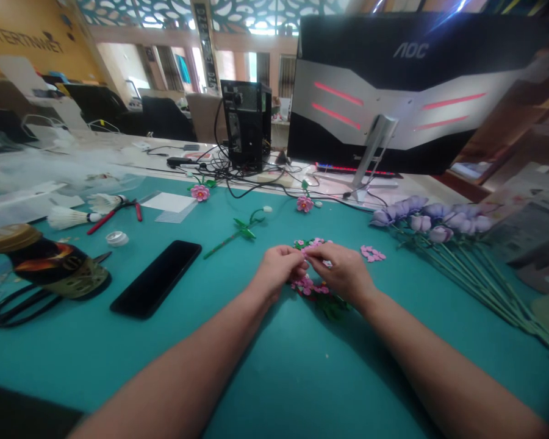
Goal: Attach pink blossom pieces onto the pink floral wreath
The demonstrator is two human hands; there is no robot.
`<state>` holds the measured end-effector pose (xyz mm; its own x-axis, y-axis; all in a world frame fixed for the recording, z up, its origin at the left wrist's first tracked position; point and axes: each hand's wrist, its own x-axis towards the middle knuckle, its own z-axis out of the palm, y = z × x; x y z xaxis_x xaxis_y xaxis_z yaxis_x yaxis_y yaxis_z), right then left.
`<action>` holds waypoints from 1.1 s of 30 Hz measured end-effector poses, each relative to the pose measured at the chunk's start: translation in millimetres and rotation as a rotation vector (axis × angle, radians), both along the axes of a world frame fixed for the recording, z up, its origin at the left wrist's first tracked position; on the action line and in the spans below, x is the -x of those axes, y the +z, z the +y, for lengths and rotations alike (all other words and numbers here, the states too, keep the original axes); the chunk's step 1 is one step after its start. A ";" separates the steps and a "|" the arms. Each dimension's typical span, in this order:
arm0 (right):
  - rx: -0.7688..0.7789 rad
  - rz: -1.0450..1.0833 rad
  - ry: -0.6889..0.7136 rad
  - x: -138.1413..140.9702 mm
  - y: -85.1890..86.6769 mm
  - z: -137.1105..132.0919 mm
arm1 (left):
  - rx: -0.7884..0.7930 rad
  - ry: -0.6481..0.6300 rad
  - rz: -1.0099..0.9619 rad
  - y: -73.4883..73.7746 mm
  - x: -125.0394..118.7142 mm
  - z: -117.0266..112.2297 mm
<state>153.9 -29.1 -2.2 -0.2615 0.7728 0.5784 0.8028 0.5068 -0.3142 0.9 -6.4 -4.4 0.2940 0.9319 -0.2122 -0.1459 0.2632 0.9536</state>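
Head view, your left hand (278, 269) and right hand (344, 272) both pinched closed on a small pink craft-flower cluster with green leaves (308, 286), fingertips meeting, over the teal bench (256, 366).

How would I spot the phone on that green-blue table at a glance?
Start at the teal mat covering the desk before the big AOC monitor. Between the person's left hand and the dark gold-capped bottle lies the phone. It is the only flat, glossy black slab there, lying slantwise with its screen dark.
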 end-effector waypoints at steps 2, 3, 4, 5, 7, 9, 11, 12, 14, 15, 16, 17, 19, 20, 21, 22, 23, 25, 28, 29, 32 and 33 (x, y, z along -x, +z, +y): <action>-0.015 -0.039 -0.010 0.6 -2.0 0.2 | -0.009 0.005 0.005 0.4 0.1 -0.3; -0.019 -0.048 -0.013 0.9 -2.7 0.2 | -0.010 0.008 0.008 0.5 0.2 -0.5; -0.020 -0.053 -0.014 1.3 -3.2 0.2 | -0.012 0.011 0.013 0.5 0.2 -0.6; -0.022 -0.056 -0.014 1.6 -3.6 0.2 | -0.011 0.014 0.019 0.4 0.2 -0.7; -0.028 -0.063 -0.019 2.2 -4.4 0.1 | -0.009 0.019 0.030 -0.2 0.4 -0.5; -0.041 -0.070 -0.031 2.5 -5.5 0.1 | -0.007 0.017 0.038 -1.3 0.5 0.1; -0.051 -0.075 -0.040 2.6 -6.9 0.0 | -0.013 0.014 0.040 -2.6 0.6 0.8; -0.051 -0.078 -0.042 2.6 -7.6 0.0 | -0.017 0.013 0.040 -3.2 0.6 1.2; -0.047 -0.084 -0.038 2.7 -8.9 -0.3 | -0.018 0.015 0.037 -3.9 0.6 1.9; -0.047 -0.085 -0.036 2.7 -9.4 -0.4 | -0.016 0.016 0.036 -4.1 0.6 2.1; -0.049 -0.086 -0.035 2.7 -9.9 -0.5 | -0.014 0.014 0.036 -4.2 0.7 2.2; -0.053 -0.087 -0.035 2.7 -10.2 -0.5 | -0.015 0.013 0.037 -4.2 0.7 2.3; -0.055 -0.090 -0.037 2.7 -10.8 -0.5 | -0.021 0.008 0.044 -4.2 0.7 2.3; -0.053 -0.094 -0.038 2.7 -10.9 -0.5 | -0.023 0.008 0.047 -4.2 0.7 2.2; -0.050 -0.099 -0.038 2.7 -11.0 -0.5 | -0.024 0.009 0.050 -4.2 0.7 2.0; -0.048 -0.103 -0.038 2.8 -10.9 -0.6 | -0.024 0.012 0.051 -4.2 0.7 1.9; -0.048 -0.107 -0.039 2.9 -10.8 -0.6 | -0.022 0.013 0.052 -4.2 0.6 1.8; -0.054 -0.113 -0.037 2.9 -10.4 -0.7 | -0.018 0.013 0.050 -4.1 0.5 1.5; -0.059 -0.124 -0.035 2.8 -10.0 -1.0 | -0.012 0.018 0.044 -4.0 0.2 1.3; -0.059 -0.128 -0.037 2.8 -10.1 -1.1 | -0.012 0.019 0.041 -4.0 0.2 1.4; -0.055 -0.136 -0.048 3.5 -10.5 -1.6 | -0.014 0.015 0.035 -4.3 0.2 1.4; -0.051 -0.136 -0.051 4.0 -10.6 -1.8 | -0.013 0.014 0.034 -4.4 0.1 1.2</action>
<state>149.9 -31.0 -12.8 -0.3015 0.7576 0.5788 0.8613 0.4769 -0.1755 0.8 -5.2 -8.7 0.2737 0.9386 -0.2098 -0.1170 0.2490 0.9614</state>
